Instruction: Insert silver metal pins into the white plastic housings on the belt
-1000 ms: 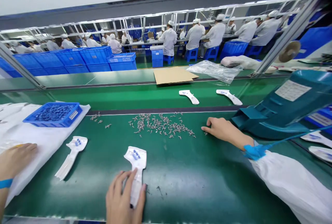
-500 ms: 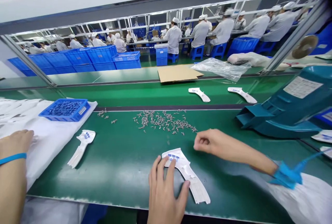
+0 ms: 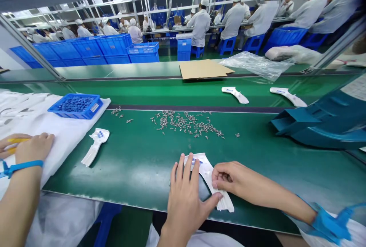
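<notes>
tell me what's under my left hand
A white part lies under the left hand: fingers cover part of its blue-marked head, the thumb meets its tail, the rest shows. The right hand touches it.

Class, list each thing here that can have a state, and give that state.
left hand, open, flat on the white shell
right hand, pinched shut, touching that shell
screws, loose, scattered
blue tray, filled with small parts
second shell, lying flat, untouched
plastic bag, crumpled

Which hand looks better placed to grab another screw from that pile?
Likely the right hand: the left hand lies flat, pinning the white part, and the screws lie ahead.
</notes>
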### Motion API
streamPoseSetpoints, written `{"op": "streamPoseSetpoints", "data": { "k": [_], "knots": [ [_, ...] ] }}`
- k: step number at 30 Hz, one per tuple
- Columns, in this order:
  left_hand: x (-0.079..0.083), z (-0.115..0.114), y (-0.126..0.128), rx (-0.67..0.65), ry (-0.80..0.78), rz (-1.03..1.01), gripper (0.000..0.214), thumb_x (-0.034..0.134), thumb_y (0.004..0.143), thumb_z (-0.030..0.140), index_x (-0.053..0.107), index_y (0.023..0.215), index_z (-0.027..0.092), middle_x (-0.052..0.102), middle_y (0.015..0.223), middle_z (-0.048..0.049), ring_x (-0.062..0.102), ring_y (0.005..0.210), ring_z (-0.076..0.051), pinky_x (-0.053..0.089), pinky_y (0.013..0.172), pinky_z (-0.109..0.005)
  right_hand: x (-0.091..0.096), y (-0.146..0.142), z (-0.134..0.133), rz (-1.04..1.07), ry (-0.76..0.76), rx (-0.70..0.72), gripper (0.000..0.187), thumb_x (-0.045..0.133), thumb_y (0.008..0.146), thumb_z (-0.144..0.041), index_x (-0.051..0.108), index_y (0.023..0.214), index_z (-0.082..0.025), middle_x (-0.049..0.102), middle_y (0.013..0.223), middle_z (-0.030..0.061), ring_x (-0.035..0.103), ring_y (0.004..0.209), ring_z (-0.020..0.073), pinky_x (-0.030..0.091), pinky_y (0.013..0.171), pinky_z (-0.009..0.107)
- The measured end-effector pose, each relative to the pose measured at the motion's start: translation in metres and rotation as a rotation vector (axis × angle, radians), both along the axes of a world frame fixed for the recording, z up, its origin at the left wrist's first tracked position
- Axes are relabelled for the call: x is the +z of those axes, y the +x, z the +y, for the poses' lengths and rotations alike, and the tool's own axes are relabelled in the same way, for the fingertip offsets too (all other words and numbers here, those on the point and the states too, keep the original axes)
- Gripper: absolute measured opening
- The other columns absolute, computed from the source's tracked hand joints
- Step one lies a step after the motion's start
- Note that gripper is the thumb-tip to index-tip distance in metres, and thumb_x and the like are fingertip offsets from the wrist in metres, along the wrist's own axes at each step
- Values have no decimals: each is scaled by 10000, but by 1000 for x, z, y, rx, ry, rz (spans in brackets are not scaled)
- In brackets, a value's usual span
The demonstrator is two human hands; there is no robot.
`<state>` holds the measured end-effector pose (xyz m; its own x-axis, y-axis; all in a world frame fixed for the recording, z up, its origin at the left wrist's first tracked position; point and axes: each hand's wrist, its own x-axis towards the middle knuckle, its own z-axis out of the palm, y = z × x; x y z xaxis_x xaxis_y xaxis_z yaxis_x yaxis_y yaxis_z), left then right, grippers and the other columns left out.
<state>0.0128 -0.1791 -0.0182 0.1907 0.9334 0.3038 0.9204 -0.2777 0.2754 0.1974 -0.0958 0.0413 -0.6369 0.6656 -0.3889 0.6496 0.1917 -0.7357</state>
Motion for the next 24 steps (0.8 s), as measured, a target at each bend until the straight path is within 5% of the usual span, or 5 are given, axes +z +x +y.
{"op": "streamPoseSetpoints", "data": {
  "k": [24],
  "knots": [
    [0,2,-1,-9,-62,-35,804,627,841,608,385,1452,144,364,1571,-147,314,1460,-364,395,1116,-570,-3,1,-3,21,57,31,193,517,966,-362,592,843,-234,599,843,6,540,773,174,381,667,261]
  ]
}}
